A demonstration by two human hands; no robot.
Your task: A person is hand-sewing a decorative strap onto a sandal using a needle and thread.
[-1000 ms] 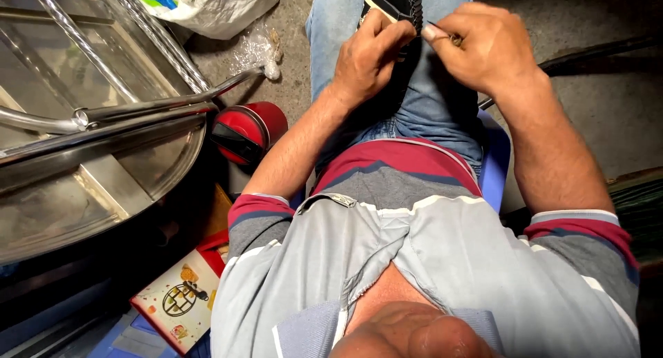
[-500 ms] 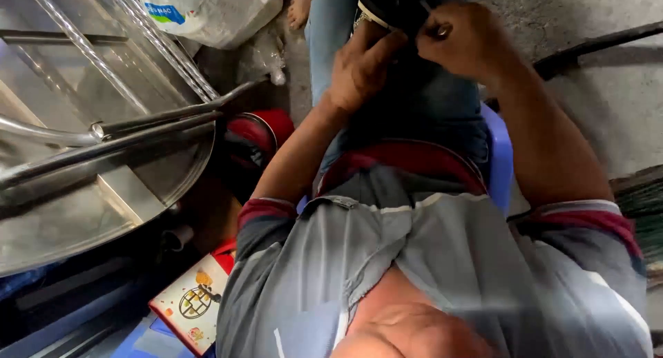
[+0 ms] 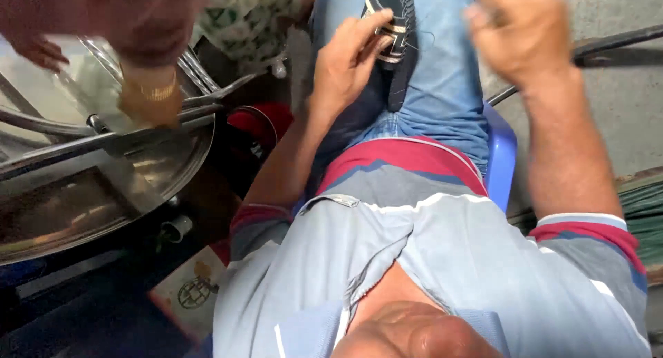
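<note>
A dark shoe point(image 3: 394, 47) with pale stripes and a stitched edge lies on my lap over blue jeans point(image 3: 449, 89). My left hand point(image 3: 349, 64) grips its left side, fingers laid across the stripes. My right hand point(image 3: 528, 30) is lifted to the right of the shoe, apart from it and blurred by motion. Its fingers look curled with the thumb and forefinger pinched, but I cannot make out whether anything is between them.
A round steel tray point(image 3: 103, 192) crossed by metal rods point(image 3: 138, 133) fills the left. Another person's blurred hand with a gold bracelet point(image 3: 148, 89) hangs over it. Also around me: a red object point(image 3: 266, 120), a blue plastic stool point(image 3: 501, 158), a printed box point(image 3: 190, 289), a dark bar point(image 3: 608, 44).
My right hand has pulled up and away to the right of the shoe. Another person's hand has come in at the top left over the steel tray. The view has shifted.
</note>
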